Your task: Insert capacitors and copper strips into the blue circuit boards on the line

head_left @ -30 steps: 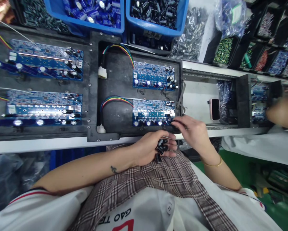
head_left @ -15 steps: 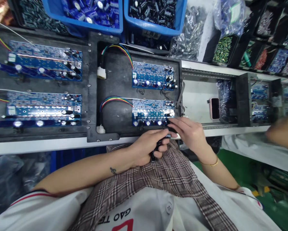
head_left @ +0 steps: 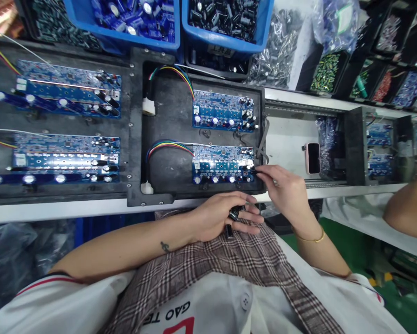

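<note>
My left hand (head_left: 217, 215) lies palm up below the tray edge, fingers loosely parted around several black capacitors (head_left: 234, 214). Thumb and forefinger of my right hand (head_left: 287, 190) pinch a small dark part, seemingly a black capacitor (head_left: 254, 172), at the lower right end of the near blue circuit board (head_left: 217, 153). Its leads cannot be made out. Along that board's front edge stand several capacitors, and coloured wires run from its left end. A second blue circuit board (head_left: 218, 99) sits behind it in the same black tray (head_left: 168, 120).
Two more boards (head_left: 67, 148) lie in the left tray. Behind are blue bins of blue capacitors (head_left: 135, 25) and black capacitors (head_left: 225, 18). A phone (head_left: 312, 157) lies on the right, where another person's arm (head_left: 408, 204) reaches in. Small part bins (head_left: 325, 72) stand at the back right.
My right hand has moved slightly right, from the board's front edge to its right end. The fingers of my left hand have spread, showing more of the capacitors. The other person's arm has shifted.
</note>
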### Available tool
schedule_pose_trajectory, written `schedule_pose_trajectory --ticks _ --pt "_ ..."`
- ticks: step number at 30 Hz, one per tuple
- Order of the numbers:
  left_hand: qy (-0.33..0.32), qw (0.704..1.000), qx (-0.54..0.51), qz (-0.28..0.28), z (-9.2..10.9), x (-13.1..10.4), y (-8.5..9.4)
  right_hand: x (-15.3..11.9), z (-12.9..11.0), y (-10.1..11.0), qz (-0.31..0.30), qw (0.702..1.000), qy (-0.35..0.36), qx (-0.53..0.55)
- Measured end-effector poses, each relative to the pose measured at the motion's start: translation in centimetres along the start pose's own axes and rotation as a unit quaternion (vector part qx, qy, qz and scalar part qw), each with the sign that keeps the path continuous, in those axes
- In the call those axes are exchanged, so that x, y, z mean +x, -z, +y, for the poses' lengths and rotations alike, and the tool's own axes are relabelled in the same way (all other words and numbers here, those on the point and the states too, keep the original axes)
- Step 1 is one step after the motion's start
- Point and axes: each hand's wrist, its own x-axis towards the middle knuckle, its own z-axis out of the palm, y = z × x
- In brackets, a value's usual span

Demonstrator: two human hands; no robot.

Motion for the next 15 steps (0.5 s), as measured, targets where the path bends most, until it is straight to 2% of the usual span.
schedule_pose_trajectory --ticks 6,15 --pt "-0.006 0.998 0.053 -0.029 0.23 -0.27 0.42 -0.11 -0.61 -0.14 0.012 0.998 0.014 -0.054" --pt "-0.034 0.999 -0.018 -0.023 0.64 -0.41 0.5 -0.22 0.0 -0.49 0.007 0.997 0.035 -0.065"
